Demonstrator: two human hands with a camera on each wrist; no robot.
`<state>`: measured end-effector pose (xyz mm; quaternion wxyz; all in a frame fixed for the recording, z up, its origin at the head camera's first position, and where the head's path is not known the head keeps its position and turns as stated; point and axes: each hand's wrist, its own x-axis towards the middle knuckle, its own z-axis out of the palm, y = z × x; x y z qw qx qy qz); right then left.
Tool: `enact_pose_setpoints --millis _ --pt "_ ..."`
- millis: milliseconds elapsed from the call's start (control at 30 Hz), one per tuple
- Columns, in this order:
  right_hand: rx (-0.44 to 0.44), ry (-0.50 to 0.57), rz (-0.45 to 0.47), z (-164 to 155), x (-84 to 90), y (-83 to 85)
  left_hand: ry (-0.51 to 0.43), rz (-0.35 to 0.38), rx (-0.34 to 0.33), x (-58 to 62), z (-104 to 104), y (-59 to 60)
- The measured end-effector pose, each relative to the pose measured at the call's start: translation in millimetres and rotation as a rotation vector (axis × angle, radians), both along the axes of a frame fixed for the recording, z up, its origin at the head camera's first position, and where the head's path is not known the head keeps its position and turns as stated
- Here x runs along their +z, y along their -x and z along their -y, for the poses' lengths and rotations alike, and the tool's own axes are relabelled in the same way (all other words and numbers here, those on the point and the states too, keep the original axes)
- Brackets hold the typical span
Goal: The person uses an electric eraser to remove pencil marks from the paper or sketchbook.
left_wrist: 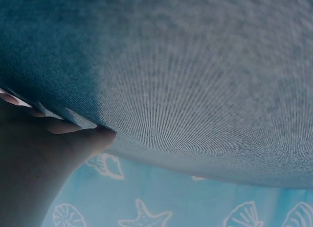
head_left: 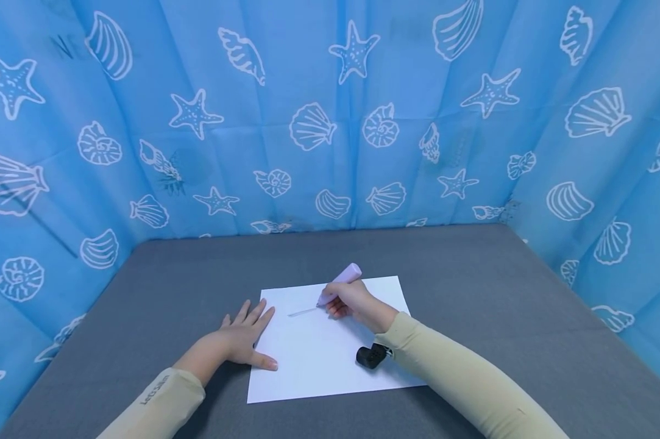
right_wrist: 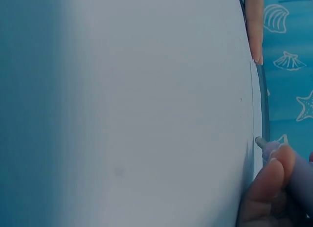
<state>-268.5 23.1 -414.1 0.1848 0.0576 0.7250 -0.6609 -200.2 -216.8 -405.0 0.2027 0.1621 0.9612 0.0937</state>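
A white sheet of paper (head_left: 308,360) lies on the grey table. My right hand (head_left: 354,299) pinches a thick lilac marker (head_left: 347,275) between thumb and fingers, its tip down at the paper. From that tip a thin grey line (head_left: 301,313) runs leftward across the upper part of the sheet. In the right wrist view the tip of the marker (right_wrist: 264,143) shows close over the sheet. My left hand (head_left: 242,338) rests flat with spread fingers at the paper's left edge, thumb and fingertips on the sheet. The left wrist view shows the left hand (left_wrist: 73,144) from the side against the cloth.
A small black device (head_left: 370,356) sits under my right wrist, over the paper. Grey cloth covers the table (head_left: 472,274). Blue curtains (head_left: 319,164) printed with white shells and starfish hang behind the table and along both sides.
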Motion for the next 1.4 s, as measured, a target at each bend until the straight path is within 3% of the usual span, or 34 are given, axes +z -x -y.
enact_pose_setpoints --millis 500,1000,1400 --pt "0.029 -0.063 0.001 1 2.8 -0.2 -0.043 -0.004 0.001 -13.3 6 5.5" --pt "0.059 -0.048 0.018 -2 3.4 1.2 0.003 0.013 0.008 -6.0 1 4.7" --pt "0.006 0.01 -0.005 3 0.1 0.5 0.002 0.005 0.014 -6.6 2 3.9"
